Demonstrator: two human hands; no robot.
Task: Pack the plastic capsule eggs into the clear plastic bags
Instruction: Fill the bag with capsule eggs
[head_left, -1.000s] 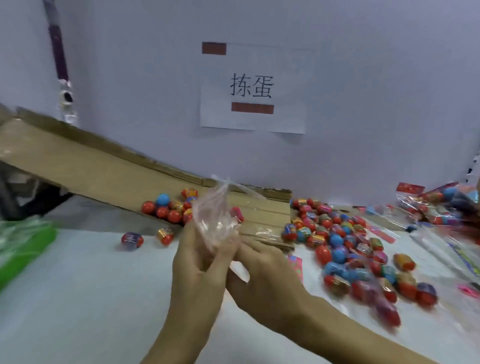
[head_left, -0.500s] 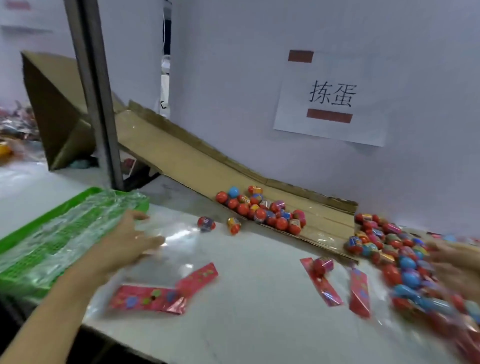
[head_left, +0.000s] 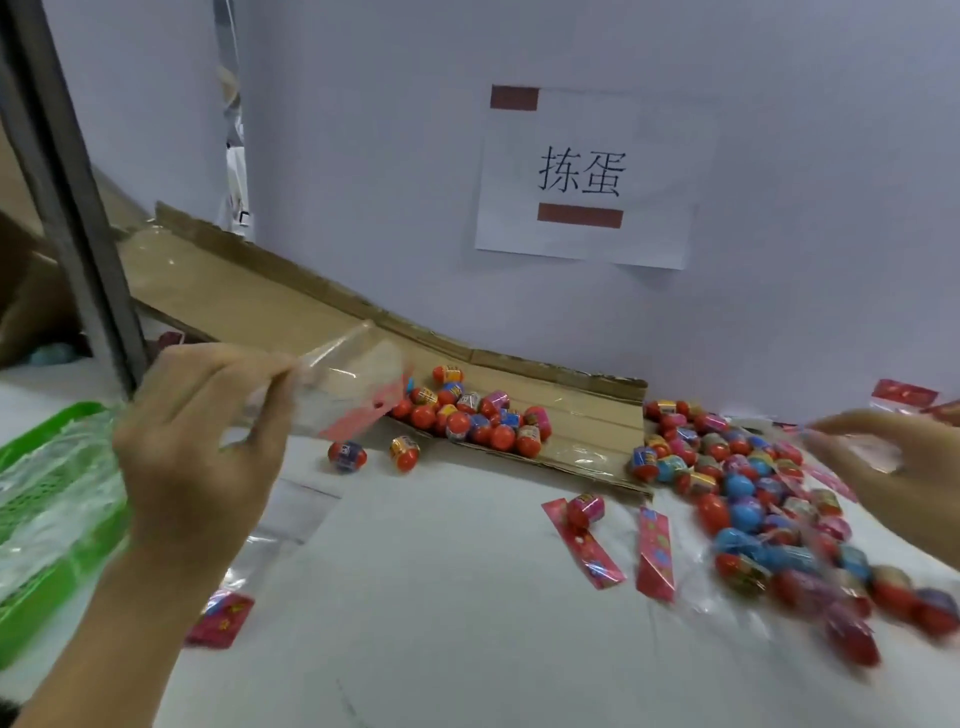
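Left hand (head_left: 197, 447) has lifted a clear bag (head_left: 343, 389).

At my ten o'clock a grey metal post (head_left: 67, 208) stands; at my nine sits a green tray (head_left: 31, 613). At one, a paper sign (head_left: 587, 176) hangs above a cardboard ramp (head_left: 291, 317).

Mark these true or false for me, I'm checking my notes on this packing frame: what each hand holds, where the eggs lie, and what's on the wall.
1. The left hand holds a clear bag off the table. True.
2. The right hand grips a blue egg. False: no egg shows in its fingers.
3. Eggs lie on the cardboard ramp. True.
4. The green tray sits at the right. False: it is at the left.
5. A paper sign hangs on the wall. True.
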